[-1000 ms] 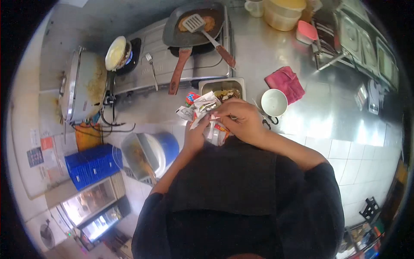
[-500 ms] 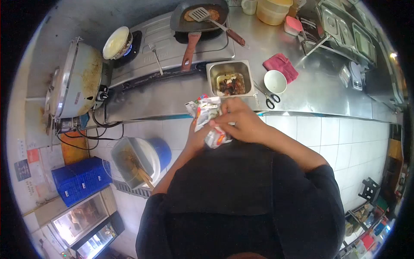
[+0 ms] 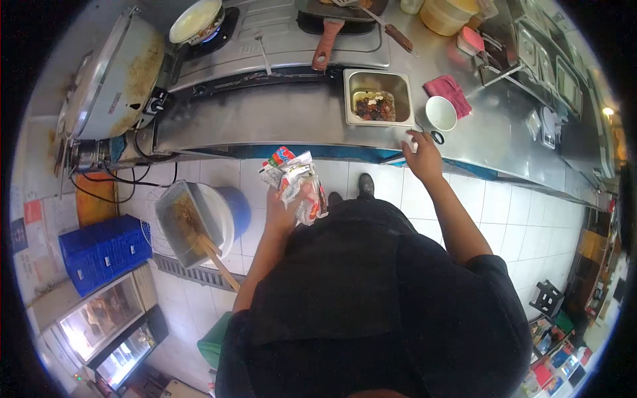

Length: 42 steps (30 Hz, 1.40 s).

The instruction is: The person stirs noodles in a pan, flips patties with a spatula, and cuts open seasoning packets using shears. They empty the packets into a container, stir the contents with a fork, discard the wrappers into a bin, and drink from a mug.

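Note:
My left hand (image 3: 283, 211) grips crumpled white, red and green packets (image 3: 298, 184) in front of my body. Over the counter's front edge is my right hand (image 3: 424, 158), its fingers curled, with a small white thing between thumb and fingers that I cannot make out. Beside those fingers shows one black loop of the scissors (image 3: 436, 137); the rest is mostly hidden. A steel pan (image 3: 348, 99) holding a dark chunky mixture with white bits sits just left of it. To the right are a white bowl (image 3: 441, 113) and a red cloth (image 3: 451, 93).
Along the back left, a stove (image 3: 292, 50) carries a bowl (image 3: 197, 21) over a blue flame, a fork and a pan with a red-brown handle (image 3: 325, 46). A grey tub (image 3: 179, 225) with wooden sticks rests on a bucket at lower left. Steel containers stand at right.
My right hand has left the packets and moved right to the counter edge beside the scissors. My left hand keeps the packets, now lower left. The view has shifted, showing my shoes.

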Each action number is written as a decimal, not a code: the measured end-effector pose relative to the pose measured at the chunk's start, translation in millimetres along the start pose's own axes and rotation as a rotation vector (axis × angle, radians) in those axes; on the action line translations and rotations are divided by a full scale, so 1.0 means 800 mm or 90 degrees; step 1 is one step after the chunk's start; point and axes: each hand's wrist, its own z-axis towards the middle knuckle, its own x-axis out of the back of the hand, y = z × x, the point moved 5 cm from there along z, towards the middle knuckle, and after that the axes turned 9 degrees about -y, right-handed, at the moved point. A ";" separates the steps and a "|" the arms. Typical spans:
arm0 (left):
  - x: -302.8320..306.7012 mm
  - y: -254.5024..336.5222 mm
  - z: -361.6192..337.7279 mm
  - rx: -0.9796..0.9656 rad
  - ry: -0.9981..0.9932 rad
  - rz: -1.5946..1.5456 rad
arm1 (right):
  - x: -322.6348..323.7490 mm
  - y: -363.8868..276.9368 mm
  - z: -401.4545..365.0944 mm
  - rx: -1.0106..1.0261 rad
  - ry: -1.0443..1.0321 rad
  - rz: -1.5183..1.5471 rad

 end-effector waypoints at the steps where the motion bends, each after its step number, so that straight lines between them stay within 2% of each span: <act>1: 0.001 0.002 -0.003 -0.016 0.008 0.019 | 0.006 -0.007 0.001 0.012 0.037 -0.216; 4: 0.013 0.002 -0.016 -0.039 0.021 0.098 | -0.023 0.035 0.008 0.043 -0.036 -0.334; 6: 0.020 -0.012 -0.019 -0.046 0.028 0.156 | -0.032 0.064 0.016 0.079 -0.018 -0.354; 8: 0.028 -0.037 -0.029 -0.028 0.070 0.088 | -0.031 0.063 0.012 0.101 -0.101 -0.334; 10: 0.018 -0.033 -0.037 -0.029 0.133 0.089 | -0.026 0.029 0.003 0.143 -0.179 -0.342; 12: 0.000 -0.032 -0.041 0.028 0.098 0.053 | -0.030 -0.021 -0.016 0.285 -0.280 -0.054; 13: 0.005 -0.060 -0.041 0.065 0.107 0.062 | -0.027 -0.057 -0.029 0.257 -0.354 0.117; 14: -0.002 -0.057 -0.043 0.064 0.137 0.053 | -0.031 -0.091 -0.042 0.218 -0.429 0.284; 16: -0.031 -0.047 -0.043 0.065 0.089 0.078 | -0.054 -0.132 -0.055 0.290 -0.515 0.406; 18: -0.039 -0.072 -0.050 0.085 0.117 0.083 | -0.080 -0.164 -0.061 0.207 -0.610 0.452; 20: -0.054 -0.079 -0.062 0.005 0.122 -0.103 | -0.111 -0.176 -0.057 0.210 -0.646 0.431; 22: -0.047 -0.082 -0.089 0.024 0.174 -0.136 | -0.136 -0.184 -0.059 0.136 -0.715 0.439; 24: -0.041 -0.083 -0.127 0.040 0.152 -0.214 | -0.154 -0.212 -0.081 0.208 -0.743 0.396; 25: -0.038 -0.087 -0.148 0.073 0.177 -0.233 | -0.164 -0.220 -0.092 0.223 -0.761 0.399; 26: -0.032 -0.085 -0.172 0.049 0.199 -0.235 | -0.173 -0.231 -0.104 0.239 -0.774 0.399; 27: -0.028 -0.086 -0.194 0.035 0.175 -0.198 | -0.182 -0.240 -0.114 0.284 -0.813 0.295; 28: -0.024 -0.088 -0.216 0.021 0.152 -0.158 | -0.187 -0.254 -0.133 0.238 -0.879 0.268; 30: -0.013 -0.100 -0.257 -0.015 0.161 -0.202 | -0.215 -0.270 -0.166 0.296 -0.976 0.148; 32: -0.005 -0.092 -0.307 -0.018 0.229 -0.361 | -0.229 -0.315 -0.205 0.359 -1.031 0.140; 33: 0.006 -0.091 -0.331 -0.032 0.249 -0.373 | -0.236 -0.338 -0.233 0.391 -1.079 0.152; 34: 0.020 -0.096 -0.357 -0.048 0.259 -0.377 | -0.238 -0.369 -0.258 0.405 -1.086 0.138; 36: 0.047 -0.114 -0.413 -0.126 0.262 -0.469 | -0.252 -0.430 -0.314 0.580 -1.067 -0.152; 38: 0.082 -0.159 -0.471 -0.129 0.294 -0.519 | -0.290 -0.463 -0.374 0.632 -1.078 -0.184; 40: 0.115 -0.173 -0.536 -0.127 0.369 -0.509 | -0.313 -0.506 -0.437 0.705 -1.076 -0.152; 42: 0.140 -0.171 -0.610 -0.182 0.427 -0.505 | -0.335 -0.546 -0.503 0.753 -1.093 -0.200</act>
